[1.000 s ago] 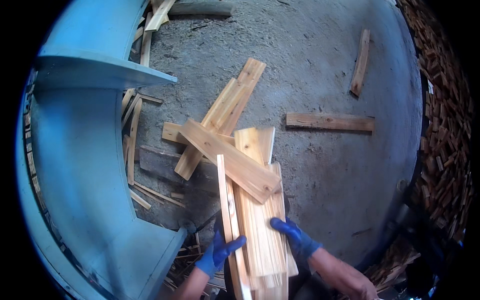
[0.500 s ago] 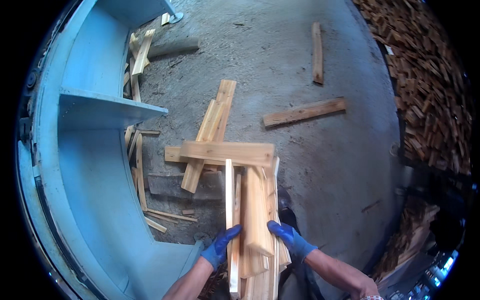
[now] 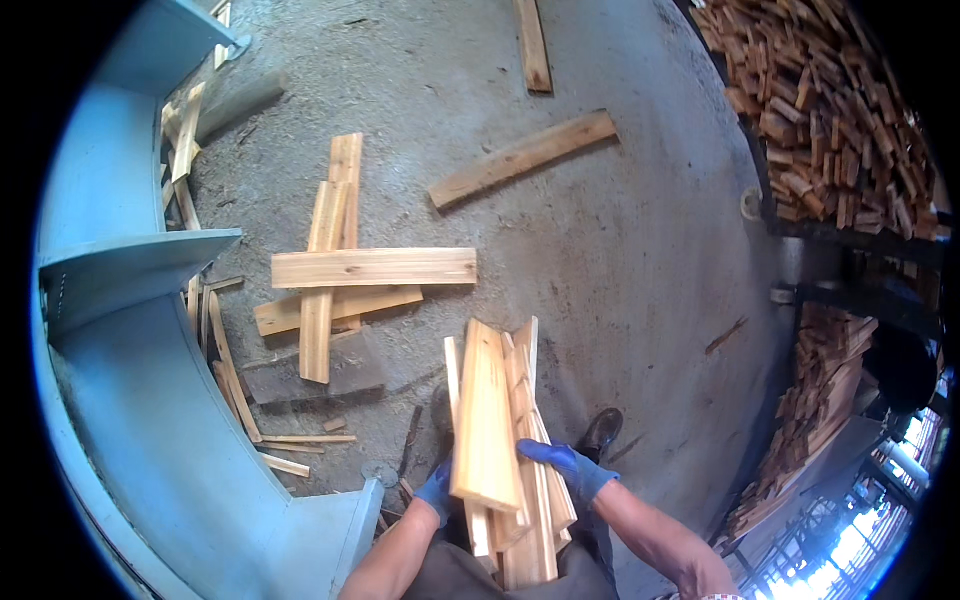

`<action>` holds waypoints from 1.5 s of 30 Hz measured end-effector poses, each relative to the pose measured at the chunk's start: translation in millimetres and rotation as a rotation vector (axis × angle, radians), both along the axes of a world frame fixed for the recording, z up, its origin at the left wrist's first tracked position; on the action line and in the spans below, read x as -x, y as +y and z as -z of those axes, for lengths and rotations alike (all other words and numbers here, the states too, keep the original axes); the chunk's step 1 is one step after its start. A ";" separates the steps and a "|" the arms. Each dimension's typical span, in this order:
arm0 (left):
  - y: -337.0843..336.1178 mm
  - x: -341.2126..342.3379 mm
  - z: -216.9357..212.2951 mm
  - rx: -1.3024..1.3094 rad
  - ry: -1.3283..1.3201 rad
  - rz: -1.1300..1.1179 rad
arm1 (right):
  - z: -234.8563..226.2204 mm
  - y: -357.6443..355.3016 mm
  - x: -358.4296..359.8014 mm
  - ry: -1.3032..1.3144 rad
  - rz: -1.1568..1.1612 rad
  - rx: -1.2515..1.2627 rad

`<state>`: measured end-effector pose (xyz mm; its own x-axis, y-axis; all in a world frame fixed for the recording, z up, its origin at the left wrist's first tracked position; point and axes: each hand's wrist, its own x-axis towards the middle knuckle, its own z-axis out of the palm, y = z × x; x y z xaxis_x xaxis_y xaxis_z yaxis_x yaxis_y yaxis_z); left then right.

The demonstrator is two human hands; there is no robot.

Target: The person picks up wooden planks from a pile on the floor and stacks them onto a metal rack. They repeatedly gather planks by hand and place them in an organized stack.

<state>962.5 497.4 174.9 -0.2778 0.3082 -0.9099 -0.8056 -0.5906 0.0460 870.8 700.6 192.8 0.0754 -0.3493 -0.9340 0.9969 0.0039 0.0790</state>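
The wooden board that overlapped the far end of your load a second ago now lies across the crossed boards, clear of what you hold. Your view has swung too: the crossed boards and the blue metal frame sit farther left, and more of the wood pile shows at the far right.

Your bundle of wooden boards is at the near middle, its near end over your dark-clothed lap, its far end uneven and slightly fanned. Your blue-gloved right hand is clamped on its right side, thumb over the edge. Your left hand grips the left side, its fingers mostly hidden by the wood.

A narrow gap of concrete floor parts the bundle's far end from the crossed boards. You have wide open floor to the right, past your dark shoe. Farther off, a loose plank lies aslant. On your left, the frame's near edge comes close to your left forearm.
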 end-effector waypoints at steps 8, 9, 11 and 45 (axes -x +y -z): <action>52.9 11.2 18.4 0.333 -0.050 -0.036 | 29.8 44.7 -28.3 0.227 0.203 0.018; 55.8 -1.3 23.3 0.210 -0.127 -0.070 | 20.7 53.8 -32.0 0.277 0.213 0.028; 79.1 8.6 1.0 0.064 -0.213 -0.052 | -6.9 77.9 -33.9 0.275 0.245 0.022; 855.8 175.2 -267.1 -0.344 0.280 1.224 | -343.6 709.8 -83.8 0.969 0.835 -1.275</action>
<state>787.4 1353.3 441.9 0.1815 0.6995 -0.6912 -0.8144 0.5009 0.2930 954.6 1410.4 536.4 -0.4029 0.8856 -0.2308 0.3934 -0.0601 -0.9174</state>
